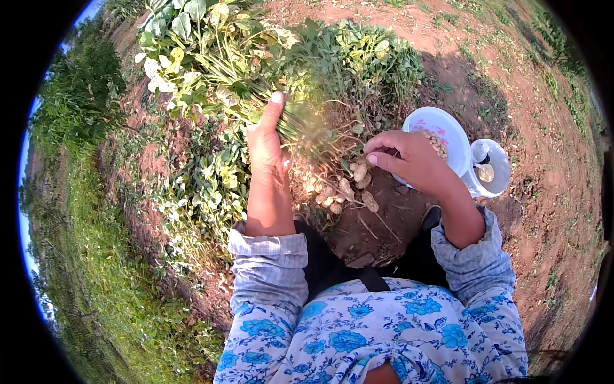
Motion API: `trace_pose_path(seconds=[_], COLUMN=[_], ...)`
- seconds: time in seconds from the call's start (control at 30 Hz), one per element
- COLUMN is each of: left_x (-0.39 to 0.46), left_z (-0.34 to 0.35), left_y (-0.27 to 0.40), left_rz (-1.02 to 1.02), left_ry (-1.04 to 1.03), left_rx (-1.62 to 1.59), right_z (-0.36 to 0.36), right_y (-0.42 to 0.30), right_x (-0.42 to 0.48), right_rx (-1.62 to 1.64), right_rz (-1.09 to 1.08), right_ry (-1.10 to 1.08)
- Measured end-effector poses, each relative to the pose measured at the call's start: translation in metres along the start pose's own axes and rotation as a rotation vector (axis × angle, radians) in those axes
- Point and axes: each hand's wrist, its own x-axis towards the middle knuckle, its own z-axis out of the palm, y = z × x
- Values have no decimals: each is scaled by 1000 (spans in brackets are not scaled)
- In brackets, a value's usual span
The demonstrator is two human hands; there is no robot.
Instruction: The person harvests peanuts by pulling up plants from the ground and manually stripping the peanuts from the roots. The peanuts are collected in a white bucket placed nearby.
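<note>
My left hand is closed round the stems of an uprooted bunch of peanut plants, the thumb lying on top. Leaves spread to the upper left, and roots with several peanut pods hang below and to the right of the fist. At the right side of the roots is my right hand, its thumb and forefinger bent towards each other beside the pods. Whether a pod is between those fingertips cannot be made out. Partly behind this hand stands a white plastic bucket with picked peanuts inside.
A smaller white container touching the bucket holds a clear bottle and a round, pale-lidded item. More pulled peanut plants lie beyond my hands, and others lie to the left. Reddish bare soil extends at right; green crop rows run along the left.
</note>
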Motion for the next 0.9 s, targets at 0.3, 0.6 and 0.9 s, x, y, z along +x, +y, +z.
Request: trace_pose_path(seconds=[0.3,0.6,0.9], left_x=[4,4,22], left_z=[-9,-7,-21], left_y=[9,8,8], left_rz=[42,-36,89], left_ry=[72,117,210], left_rx=[-52,-49,46], right_z=[15,35,3], right_y=[-8,-15,-45], right_x=[1,2,-17], right_rx=[-235,-436,245], right_rz=[-396,-349,-95], right_ry=[114,200,-168])
